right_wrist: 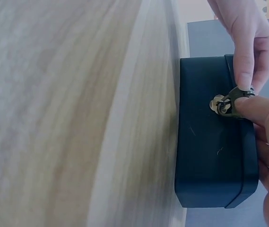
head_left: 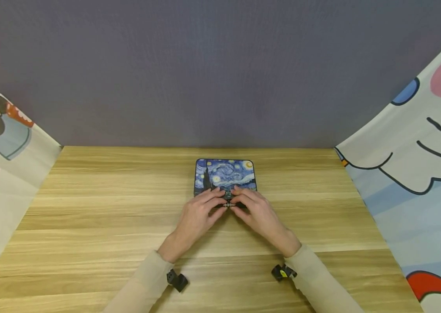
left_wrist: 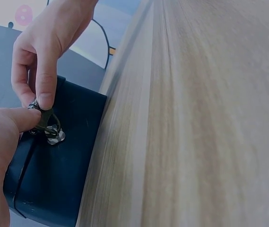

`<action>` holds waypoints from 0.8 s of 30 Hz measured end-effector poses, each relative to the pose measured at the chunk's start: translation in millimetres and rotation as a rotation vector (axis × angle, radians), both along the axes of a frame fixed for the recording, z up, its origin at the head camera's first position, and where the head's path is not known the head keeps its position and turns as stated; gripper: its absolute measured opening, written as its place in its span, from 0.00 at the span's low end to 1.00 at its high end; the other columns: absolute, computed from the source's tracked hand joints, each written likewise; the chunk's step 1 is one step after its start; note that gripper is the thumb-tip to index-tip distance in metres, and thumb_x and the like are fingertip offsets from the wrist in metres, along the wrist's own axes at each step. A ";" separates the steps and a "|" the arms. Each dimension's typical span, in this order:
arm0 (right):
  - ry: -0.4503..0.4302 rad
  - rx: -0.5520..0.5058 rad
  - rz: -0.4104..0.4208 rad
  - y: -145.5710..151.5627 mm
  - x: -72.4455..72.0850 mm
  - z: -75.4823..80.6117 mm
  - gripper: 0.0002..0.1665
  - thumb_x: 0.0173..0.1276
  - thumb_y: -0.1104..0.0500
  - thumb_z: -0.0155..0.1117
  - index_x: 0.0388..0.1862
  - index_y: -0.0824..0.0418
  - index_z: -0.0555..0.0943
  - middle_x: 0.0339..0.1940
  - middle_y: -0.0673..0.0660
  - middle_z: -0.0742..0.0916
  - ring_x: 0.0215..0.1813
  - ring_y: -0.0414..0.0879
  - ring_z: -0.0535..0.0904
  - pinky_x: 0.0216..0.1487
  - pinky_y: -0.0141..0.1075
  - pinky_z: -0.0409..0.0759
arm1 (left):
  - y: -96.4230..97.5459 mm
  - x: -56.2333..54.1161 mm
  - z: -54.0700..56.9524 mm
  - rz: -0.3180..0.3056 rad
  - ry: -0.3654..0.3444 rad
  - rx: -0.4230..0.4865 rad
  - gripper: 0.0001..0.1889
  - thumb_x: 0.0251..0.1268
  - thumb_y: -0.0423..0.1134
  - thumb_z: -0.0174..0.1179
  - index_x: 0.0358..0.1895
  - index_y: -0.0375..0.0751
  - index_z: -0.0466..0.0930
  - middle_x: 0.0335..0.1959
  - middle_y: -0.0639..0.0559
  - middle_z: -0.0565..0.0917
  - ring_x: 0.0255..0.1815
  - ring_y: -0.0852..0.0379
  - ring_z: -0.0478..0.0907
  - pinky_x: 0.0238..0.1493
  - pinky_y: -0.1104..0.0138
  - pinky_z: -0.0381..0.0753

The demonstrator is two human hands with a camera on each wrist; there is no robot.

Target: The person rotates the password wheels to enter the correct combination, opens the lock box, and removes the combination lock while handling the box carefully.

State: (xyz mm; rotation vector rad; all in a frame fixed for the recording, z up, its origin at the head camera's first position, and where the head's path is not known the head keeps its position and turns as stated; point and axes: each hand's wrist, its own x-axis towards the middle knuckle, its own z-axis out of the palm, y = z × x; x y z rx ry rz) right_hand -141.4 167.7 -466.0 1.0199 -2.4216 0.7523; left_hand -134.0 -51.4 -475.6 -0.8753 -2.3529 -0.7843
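Observation:
A dark tin box (head_left: 226,169) stands on the table, its lid printed with a swirling blue-and-yellow night-sky picture. At the middle of its front is a metal clasp (right_wrist: 223,107), with a wire loop over a small catch plate (left_wrist: 55,137). My left hand (head_left: 197,214) pinches the clasp from the left, thumb in front and fingers over the lid's front edge. From the right, my right hand (head_left: 258,215) pinches the same clasp, its thumb close to the left one. The lid is down on the box. Fingers and thumbs partly cover the clasp.
Under the box is a wood-grain table (head_left: 107,226). A grey wall panel (head_left: 205,74) rises behind it. Cartoon-printed cloths hang at the left (head_left: 13,174) and right (head_left: 420,208). Each forearm wears a small black wrist camera.

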 end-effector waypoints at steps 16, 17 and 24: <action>0.010 0.010 -0.002 -0.2 0.8 1.3 0.16 0.58 0.63 0.82 0.43 0.61 0.86 0.56 0.59 0.87 0.61 0.55 0.85 0.63 0.50 0.85 | -0.7 -0.6 -1.4 -0.008 0.020 -0.007 0.11 0.60 0.42 0.77 0.44 0.43 0.91 0.54 0.48 0.89 0.61 0.50 0.85 0.71 0.58 0.78; 0.009 0.012 -0.004 -0.2 1.0 1.5 0.16 0.58 0.64 0.82 0.43 0.61 0.86 0.57 0.59 0.87 0.61 0.55 0.84 0.63 0.50 0.85 | -0.7 -0.7 -1.7 -0.008 0.020 -0.007 0.11 0.60 0.42 0.77 0.43 0.43 0.91 0.54 0.48 0.89 0.60 0.50 0.85 0.71 0.58 0.79; 0.005 0.012 -0.005 -0.4 1.1 1.6 0.16 0.58 0.63 0.82 0.43 0.61 0.86 0.56 0.59 0.87 0.61 0.55 0.84 0.64 0.50 0.85 | -0.7 -0.7 -1.5 -0.007 0.016 -0.012 0.11 0.60 0.42 0.76 0.44 0.43 0.91 0.54 0.48 0.89 0.61 0.51 0.84 0.71 0.58 0.78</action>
